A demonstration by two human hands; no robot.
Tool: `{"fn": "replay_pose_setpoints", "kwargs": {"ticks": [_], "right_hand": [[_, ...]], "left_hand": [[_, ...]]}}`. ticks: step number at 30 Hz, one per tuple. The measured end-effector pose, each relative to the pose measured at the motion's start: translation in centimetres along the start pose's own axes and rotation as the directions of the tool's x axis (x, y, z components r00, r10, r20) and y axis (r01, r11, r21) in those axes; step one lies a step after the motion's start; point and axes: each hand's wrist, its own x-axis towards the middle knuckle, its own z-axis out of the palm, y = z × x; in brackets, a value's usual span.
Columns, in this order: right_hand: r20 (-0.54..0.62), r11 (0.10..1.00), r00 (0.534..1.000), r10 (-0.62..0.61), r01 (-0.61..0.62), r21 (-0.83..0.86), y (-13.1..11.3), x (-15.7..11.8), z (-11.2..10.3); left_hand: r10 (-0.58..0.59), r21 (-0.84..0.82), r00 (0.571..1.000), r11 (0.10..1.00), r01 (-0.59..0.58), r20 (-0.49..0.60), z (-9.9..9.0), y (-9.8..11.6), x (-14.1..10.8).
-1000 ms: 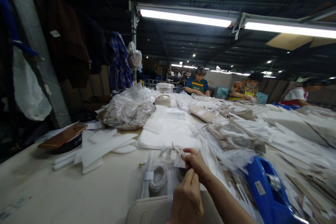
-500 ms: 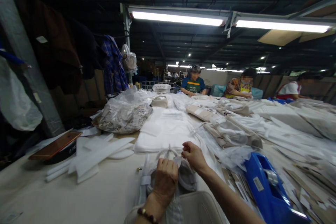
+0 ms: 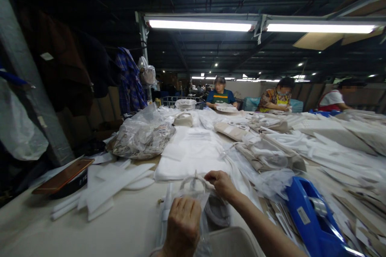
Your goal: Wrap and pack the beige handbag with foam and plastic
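Observation:
A beige handbag lies in front of me at the table's near edge, partly cut off by the frame. Its pale wrapped handle loops up beyond my hands, and a grey-white padded ring lies on the right. My left hand is closed on a clear plastic bag, which spreads up between the hands. Just right of the handle, my right hand has its fingers pinched together; what sits in them is too small to make out.
White foam sheets lie ahead, with foam offcuts and a brown phone case on the left. A filled plastic sack stands behind. On the right are a blue tape dispenser and more beige bags. Several co-workers sit opposite.
My left hand has moved down towards me, spreading the clear plastic. My right hand has shifted slightly left and down, closer to the handle. The co-worker opposite has lifted a pale item.

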Motion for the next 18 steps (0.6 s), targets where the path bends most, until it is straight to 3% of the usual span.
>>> {"fn": "replay_pose_setpoints", "kwargs": {"ticks": [3,6,11,14,16,18], "right_hand": [[-0.003,0.995,0.997,-0.081,0.081,0.064,-0.4,-1.2,-0.4],[0.046,0.986,0.988,-0.145,0.14,0.091,-0.8,-2.1,-0.5],[-0.051,0.993,0.993,-0.11,0.112,0.03,-0.3,-1.2,-1.0],[-0.118,0.997,0.991,-0.07,0.067,-0.033,0.5,0.4,-1.5],[-0.133,0.999,0.991,-0.018,0.013,-0.036,1.3,1.4,-1.6],[-0.143,0.998,0.988,0.057,-0.06,-0.019,2.2,2.1,-1.5]], "left_hand": [[-0.071,-0.039,0.996,0.997,0.069,-0.057,-0.3,-0.4,1.8],[-0.099,-0.063,0.993,0.993,0.095,-0.057,0.6,-0.2,3.0],[-0.234,-0.013,0.972,0.972,0.234,-0.012,3.4,0.4,1.6],[-0.281,0.044,0.957,0.96,0.278,0.073,5.1,1.1,-0.8],[-0.265,0.046,0.945,0.964,0.261,0.192,6.2,1.7,-2.3],[-0.277,0.055,0.904,0.96,0.274,0.326,7.2,2.1,-3.5]]}}
